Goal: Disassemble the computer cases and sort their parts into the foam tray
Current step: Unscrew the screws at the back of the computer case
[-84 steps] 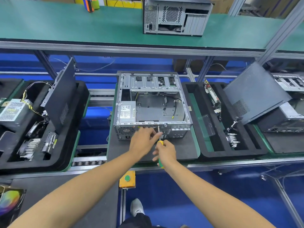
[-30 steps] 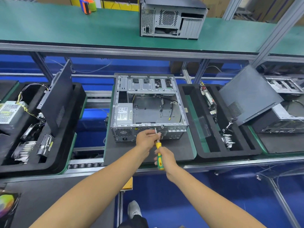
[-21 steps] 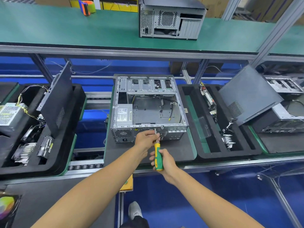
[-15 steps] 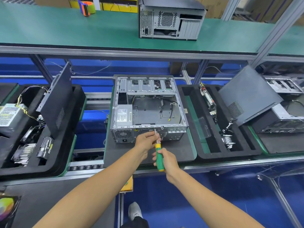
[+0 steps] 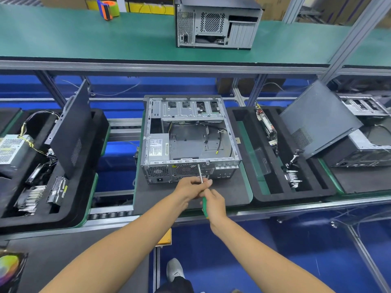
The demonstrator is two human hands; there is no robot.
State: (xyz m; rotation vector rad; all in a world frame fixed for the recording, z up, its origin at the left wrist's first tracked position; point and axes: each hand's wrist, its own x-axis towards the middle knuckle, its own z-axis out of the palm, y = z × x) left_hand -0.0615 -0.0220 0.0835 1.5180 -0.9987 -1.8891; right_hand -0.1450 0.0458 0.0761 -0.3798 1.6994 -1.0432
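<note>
From the head camera, an open computer case [image 5: 190,142] of bare stamped metal lay on a dark mat, its lid off; inside sat a grey power supply [image 5: 157,147] at the near left and loose cables on the floor plate. To its right, a black foam tray [image 5: 273,193] held a circuit board [image 5: 267,125] standing in one slot and a small pile of metal parts [image 5: 293,178] in another. A dark side panel [image 5: 319,119] leaned over that tray's far edge. The right hand [image 5: 213,205] gripped the green handle of a screwdriver [image 5: 200,176], its tip against the case's rear face. The left hand [image 5: 191,188] pinched the shaft. A second foam tray [image 5: 91,187] at left carried another panel [image 5: 70,132] and parts.
</note>
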